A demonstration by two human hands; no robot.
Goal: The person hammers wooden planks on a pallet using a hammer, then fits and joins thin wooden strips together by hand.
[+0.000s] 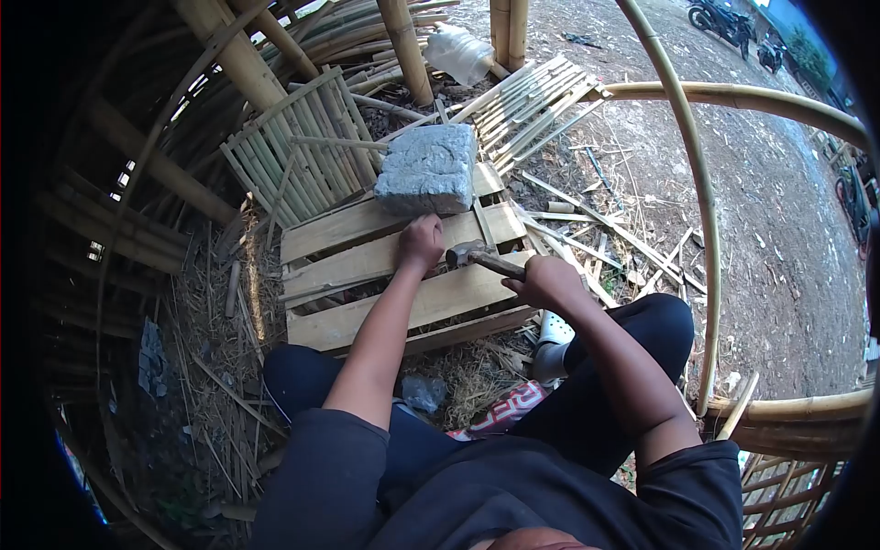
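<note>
My right hand (547,282) is wrapped around the wooden handle of a hammer (495,263). The hammer's metal head is low over the slats, just right of my left hand (422,242). That left hand is closed with its fingers curled, against the slatted wooden platform (367,316) and at the near edge of a rough grey block (427,165). Whatever its fingers pinch, if anything, is hidden. The block rests on the far part of the platform. A thin bamboo stick (339,142) reaches the block's left side.
A bamboo slat panel (302,151) leans behind the platform on the left, and another slatted panel (536,105) lies at the back right. Bamboo offcuts (623,229) litter the ground. A curved bamboo pole (692,165) rises on my right. Bamboo posts (405,50) stand behind.
</note>
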